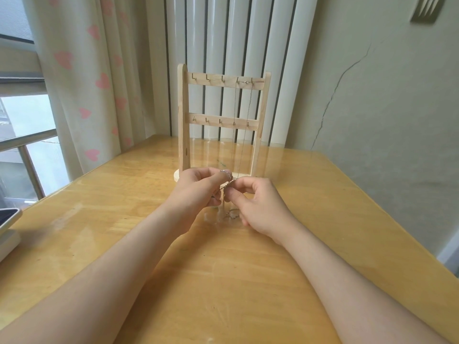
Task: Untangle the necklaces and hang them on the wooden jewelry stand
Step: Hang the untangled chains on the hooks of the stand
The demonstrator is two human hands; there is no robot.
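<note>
The wooden jewelry stand (pixel 184 115) stands upright at the back of the table, with two hook rails. One thin silver necklace (pixel 244 135) hangs from the right hooks of the top rail. In front of the stand's base, my left hand (pixel 198 188) and my right hand (pixel 258 202) meet and both pinch a tangled silver chain (pixel 226 188). Loose chain with a small pendant (pixel 232 213) dangles below my fingers, just above the tabletop. A ring sits on a finger of my left hand.
The wooden table (pixel 223 269) has a glossy cover. A white device with a dark screen (pixel 7 224) lies at the left edge. A curtain with pink hearts (pixel 94 83) and a white radiator (pixel 236 45) stand behind the stand. A wall runs along the right.
</note>
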